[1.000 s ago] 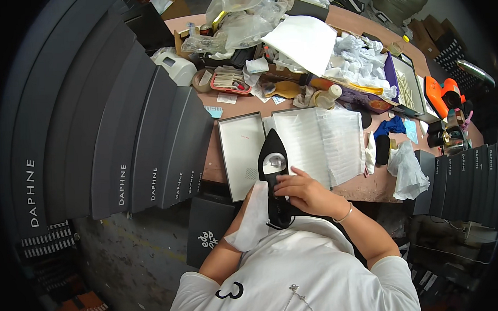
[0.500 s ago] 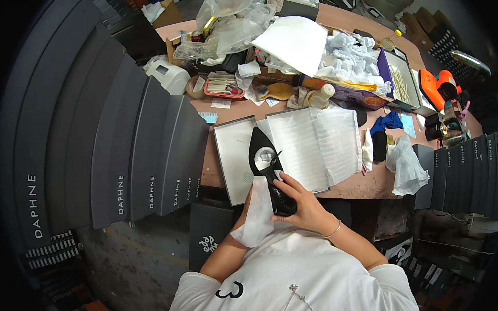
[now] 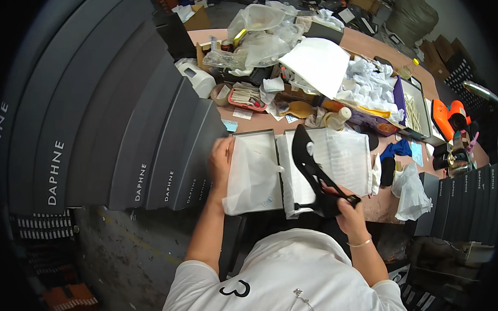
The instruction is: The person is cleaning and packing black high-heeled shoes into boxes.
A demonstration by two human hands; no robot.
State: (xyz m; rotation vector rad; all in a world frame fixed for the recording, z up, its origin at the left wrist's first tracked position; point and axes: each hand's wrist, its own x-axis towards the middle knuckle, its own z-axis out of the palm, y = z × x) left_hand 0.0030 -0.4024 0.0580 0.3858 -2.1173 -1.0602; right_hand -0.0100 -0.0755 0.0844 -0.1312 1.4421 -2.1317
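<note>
My right hand (image 3: 349, 212) is closed round the back of a black pointed high-heeled shoe (image 3: 311, 170). The shoe is tilted, its toe pointing away from me and its thin heel to the left, over the open shoe box (image 3: 289, 209). White wrapping (image 3: 342, 152) lines that box. My left hand (image 3: 220, 159) is closed at the left edge of a thin white sheet (image 3: 247, 183). That sheet lies spread over the grey-edged box lid (image 3: 259, 134), left of the box. The left fingertips are partly hidden.
Dark shoe boxes (image 3: 116, 122) stand stacked high at the left, close to my left hand; more boxes (image 3: 470, 202) are at the right. Behind are a cream bottle (image 3: 338, 118), a red tray of sticks (image 3: 247, 96) and a carton of crumpled paper (image 3: 367, 80). A white bag (image 3: 412, 191) lies right.
My hands have moved apart. The shoe has gone right and turned in my right hand. My left hand has moved left, and the white sheet now spreads over the lid. The view has shifted.
</note>
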